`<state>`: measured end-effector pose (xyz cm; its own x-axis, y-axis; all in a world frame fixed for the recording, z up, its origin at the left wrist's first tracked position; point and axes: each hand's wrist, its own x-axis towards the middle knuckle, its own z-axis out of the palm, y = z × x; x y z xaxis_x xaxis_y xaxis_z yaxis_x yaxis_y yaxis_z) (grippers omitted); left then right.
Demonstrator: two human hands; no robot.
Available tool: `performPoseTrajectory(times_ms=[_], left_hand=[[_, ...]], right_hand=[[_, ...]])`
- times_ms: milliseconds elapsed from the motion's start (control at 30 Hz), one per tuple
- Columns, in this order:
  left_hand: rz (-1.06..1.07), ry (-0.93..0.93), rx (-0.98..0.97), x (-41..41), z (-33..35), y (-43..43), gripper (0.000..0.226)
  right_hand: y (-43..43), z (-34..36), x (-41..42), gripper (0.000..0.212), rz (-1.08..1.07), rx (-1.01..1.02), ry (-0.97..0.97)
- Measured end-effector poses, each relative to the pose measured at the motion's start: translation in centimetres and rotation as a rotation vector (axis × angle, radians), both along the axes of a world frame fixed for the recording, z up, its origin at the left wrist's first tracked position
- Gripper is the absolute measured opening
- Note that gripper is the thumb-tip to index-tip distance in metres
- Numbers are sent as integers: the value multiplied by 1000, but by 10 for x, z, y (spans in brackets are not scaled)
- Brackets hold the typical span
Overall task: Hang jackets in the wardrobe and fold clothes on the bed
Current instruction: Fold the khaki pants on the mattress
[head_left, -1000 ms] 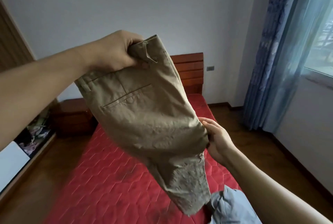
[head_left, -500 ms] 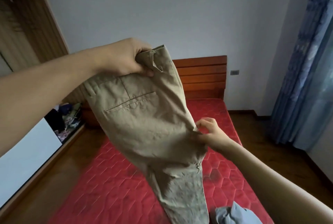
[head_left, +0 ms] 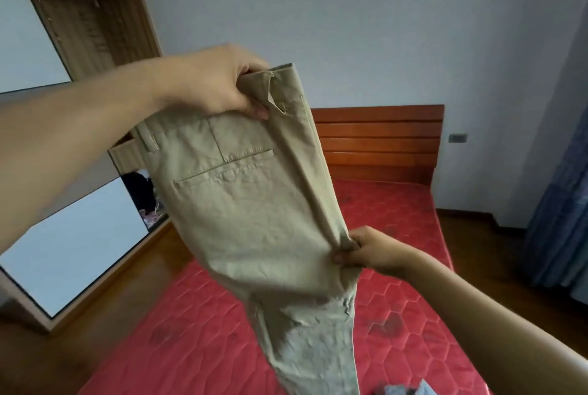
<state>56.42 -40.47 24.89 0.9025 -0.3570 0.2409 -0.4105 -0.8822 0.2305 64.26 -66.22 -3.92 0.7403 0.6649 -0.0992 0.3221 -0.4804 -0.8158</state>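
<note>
khaki pants held up over the bed

my left hand (head_left: 219, 82) is up high, fingers (head_left: 254, 110) clenched on the waistband of the pants (head_left: 254, 219), right by a belt loop. my right hand (head_left: 366, 251) is lower, pinching the fabric edge near the crotch seam. the pants hang in the air between the two, back pocket facing me. the legs run off the bottom of the view, so i can't tell if they reach the bed (head_left: 397, 219). the mattress under it all is red and quilted, with a wooden headboard (head_left: 381, 140) against the wall. the wardrobe (head_left: 95, 22) is on the left, with some dark clothes showing in a gap. there's a blue curtain (head_left: 560, 203) on the right. a bit of blue-grey cloth (head_left: 410, 390) lies on the bed at the bottom edge.
</note>
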Motion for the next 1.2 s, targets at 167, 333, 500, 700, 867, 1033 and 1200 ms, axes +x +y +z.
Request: performPoseTrajectory(times_ms=[167, 333, 500, 700, 867, 1033, 1200], left_hand=[[53, 14, -5, -1, -11, 4, 22], [70, 24, 12, 0, -22, 15, 21], [16, 72, 35, 2, -34, 22, 26], [0, 101, -63, 1, -39, 68, 47], [35, 246, 56, -10, -41, 168, 51], [-40, 198, -259, -18, -65, 226, 35], [-242, 23, -797, -29, -80, 230, 42]], right_hand=[[-5, -11, 4, 41, 19, -87, -14], [8, 27, 1, 47, 157, -179, -131], [66, 148, -27, 43, 93, 501, -200], [119, 161, -34, 5, -159, 544, -360], [154, 162, -44, 9, -349, 651, -326], [185, 164, -68, 9, -458, 714, -320], [191, 184, -105, 13, -545, 831, -294]])
